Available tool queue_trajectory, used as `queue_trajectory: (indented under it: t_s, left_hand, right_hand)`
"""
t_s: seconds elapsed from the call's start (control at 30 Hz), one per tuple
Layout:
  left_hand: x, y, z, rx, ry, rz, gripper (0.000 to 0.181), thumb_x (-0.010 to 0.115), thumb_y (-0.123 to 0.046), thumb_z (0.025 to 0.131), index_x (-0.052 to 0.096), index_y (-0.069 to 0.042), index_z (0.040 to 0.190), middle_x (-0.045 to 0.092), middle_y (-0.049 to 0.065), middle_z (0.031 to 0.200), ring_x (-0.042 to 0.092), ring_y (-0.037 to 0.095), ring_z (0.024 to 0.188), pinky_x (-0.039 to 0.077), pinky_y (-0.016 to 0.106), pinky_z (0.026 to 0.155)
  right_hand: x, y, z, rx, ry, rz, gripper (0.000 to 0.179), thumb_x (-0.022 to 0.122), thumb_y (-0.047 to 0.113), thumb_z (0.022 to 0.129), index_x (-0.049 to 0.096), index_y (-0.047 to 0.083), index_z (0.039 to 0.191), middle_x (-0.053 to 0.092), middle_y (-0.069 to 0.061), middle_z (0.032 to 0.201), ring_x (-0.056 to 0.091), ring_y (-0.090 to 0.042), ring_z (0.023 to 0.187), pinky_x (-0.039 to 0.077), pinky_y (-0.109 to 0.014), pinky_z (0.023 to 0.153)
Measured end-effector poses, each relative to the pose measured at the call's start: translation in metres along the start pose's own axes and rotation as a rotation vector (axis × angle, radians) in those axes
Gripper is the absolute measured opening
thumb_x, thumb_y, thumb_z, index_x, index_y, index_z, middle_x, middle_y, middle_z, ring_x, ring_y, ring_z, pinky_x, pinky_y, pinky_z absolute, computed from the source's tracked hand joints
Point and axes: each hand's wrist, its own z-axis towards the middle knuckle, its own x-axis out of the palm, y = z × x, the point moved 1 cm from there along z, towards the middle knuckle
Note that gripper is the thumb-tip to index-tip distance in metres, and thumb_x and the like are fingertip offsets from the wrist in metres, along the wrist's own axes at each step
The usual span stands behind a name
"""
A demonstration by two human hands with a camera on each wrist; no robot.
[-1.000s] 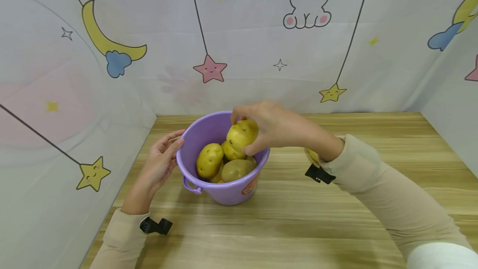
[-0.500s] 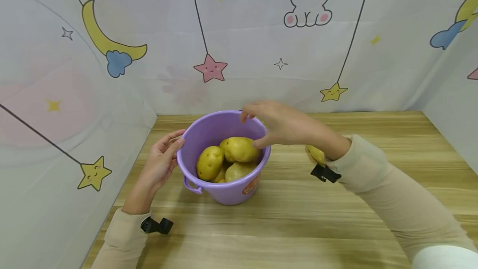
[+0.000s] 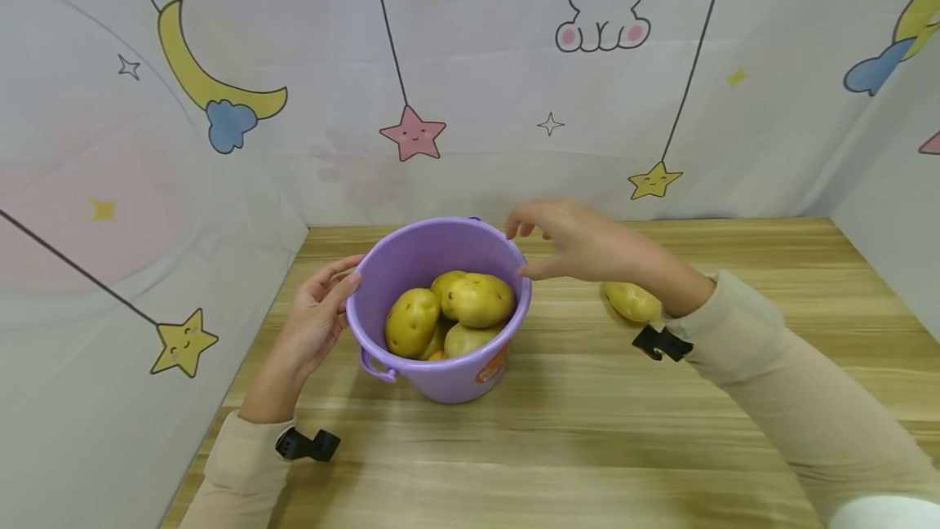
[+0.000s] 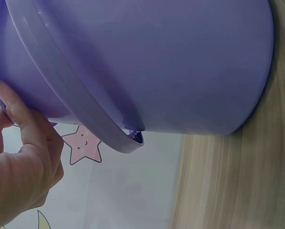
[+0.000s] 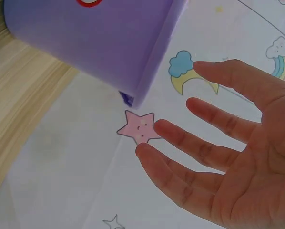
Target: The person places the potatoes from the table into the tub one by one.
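A purple bucket (image 3: 448,382) stands on the wooden table, holding several yellow potatoes (image 3: 481,300). On its left side my left hand (image 3: 321,308) grips the rim, thumb over the edge and fingers along the outside; the left wrist view shows this hand (image 4: 25,152) at the rim beside the hanging handle (image 4: 71,90). Just past the right rim, my right hand (image 3: 580,243) is in the air with fingers spread and nothing in it. The right wrist view shows its palm (image 5: 247,162) and apart fingers near the bucket's edge.
Another potato (image 3: 631,302) lies on the table (image 3: 573,439) right of the bucket, partly behind the right forearm. White cloth walls (image 3: 485,80) printed with stars, moons and a rabbit rise at the back and sides.
The right hand let go of a potato inside the bucket, which now rests on the others. That hand then moved up and right, past the rim. The left hand has stayed on the rim.
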Motion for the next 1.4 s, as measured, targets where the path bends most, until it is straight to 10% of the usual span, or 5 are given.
queue_trajectory:
  t_s: [1.4]
  left_hand:
    - [-0.001, 0.000, 0.000, -0.008, -0.012, 0.020, 0.025, 0.054, -0.011, 0.104, 0.058, -0.010, 0.129, 0.063, 0.006, 0.102, 0.068, 0.012, 0.080, 0.059, 0.021, 0.068]
  right_hand:
    - [0.020, -0.114, -0.056, 0.346, 0.108, -0.146, 0.037, 0.074, 0.009, 0.090, 0.057, -0.006, 0.119, 0.061, -0.028, 0.120, 0.059, -0.042, 0.107, 0.052, -0.054, 0.086]
